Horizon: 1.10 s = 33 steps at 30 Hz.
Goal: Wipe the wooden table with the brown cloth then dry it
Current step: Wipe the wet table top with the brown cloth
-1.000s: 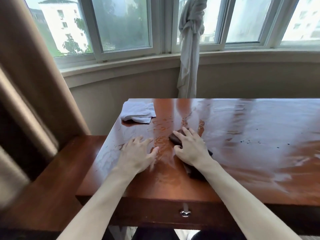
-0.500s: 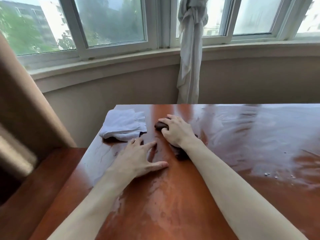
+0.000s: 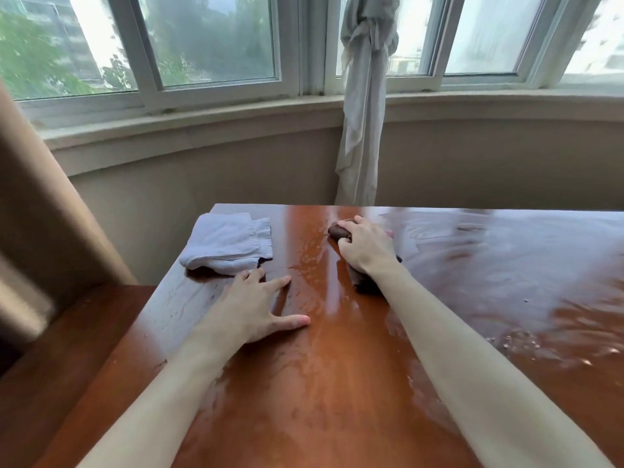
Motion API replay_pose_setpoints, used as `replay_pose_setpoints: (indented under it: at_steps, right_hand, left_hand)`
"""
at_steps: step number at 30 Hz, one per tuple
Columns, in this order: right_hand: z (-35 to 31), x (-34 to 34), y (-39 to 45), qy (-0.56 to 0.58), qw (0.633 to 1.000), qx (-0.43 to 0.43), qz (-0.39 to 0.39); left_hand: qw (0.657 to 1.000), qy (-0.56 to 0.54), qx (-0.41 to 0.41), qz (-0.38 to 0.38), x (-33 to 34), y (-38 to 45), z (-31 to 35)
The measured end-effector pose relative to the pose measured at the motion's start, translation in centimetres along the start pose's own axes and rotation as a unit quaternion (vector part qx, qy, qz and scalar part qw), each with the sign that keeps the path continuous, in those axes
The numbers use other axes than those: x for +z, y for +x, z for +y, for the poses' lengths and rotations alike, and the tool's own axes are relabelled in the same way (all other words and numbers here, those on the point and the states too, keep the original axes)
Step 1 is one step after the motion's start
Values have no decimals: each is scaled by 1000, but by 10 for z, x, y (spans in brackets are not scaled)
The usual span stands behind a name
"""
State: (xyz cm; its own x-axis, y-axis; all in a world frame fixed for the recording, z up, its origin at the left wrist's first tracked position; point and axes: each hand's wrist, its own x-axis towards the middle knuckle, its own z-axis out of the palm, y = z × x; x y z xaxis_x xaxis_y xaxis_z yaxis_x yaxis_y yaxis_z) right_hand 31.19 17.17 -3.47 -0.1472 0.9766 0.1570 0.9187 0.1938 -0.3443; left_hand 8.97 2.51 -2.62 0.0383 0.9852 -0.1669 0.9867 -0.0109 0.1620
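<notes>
**Wet wipe in progress, far edge**

The right hand (image 3: 366, 249) presses the dark brown cloth (image 3: 359, 282) flat near the far edge of the glossy reddish wooden table (image 3: 324, 383). The left hand (image 3: 253, 312) rests splayed, holding nothing. Next: drying, probably with the folded white cloth (image 3: 226, 243) at the far-left corner. The brown cloth is mostly hidden.

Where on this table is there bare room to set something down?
The wooden table is bare across its right side, beyond the right hand on the brown cloth, and along the near edge. The far left corner is crowded: white cloth, left hand.
</notes>
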Motion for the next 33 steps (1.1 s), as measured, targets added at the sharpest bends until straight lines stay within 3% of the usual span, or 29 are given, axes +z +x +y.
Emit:
replay_pose_setpoints:
  at_steps: [6,12,16,22,25,28,33]
  right_hand:
    - [-23,-27,-116,31,991,-18,-131]
    - [-27,-24,-213,43,995,-74,-59]
    - [-15,-29,-166,52,995,-68,-58]
    - [-26,-3,-53,-22,1000,16,-4]
    - [-63,26,-21,-28,998,-54,-9]
    - [-76,30,19,32,986,-145,-71]
    - [-17,11,95,25,999,-11,-22]
  left_hand:
    - [1000,5,9,23,-1,-6,5]
    - [1000,12,6,26,4,-12,3]
    - [999,15,12,36,10,-14,2]
    - [999,38,8,33,11,-11,1]
    - [997,65,9,27,13,-10,4]
    - [997,80,8,24,12,-8,3]
    - [998,63,3,-3,12,-11,5]
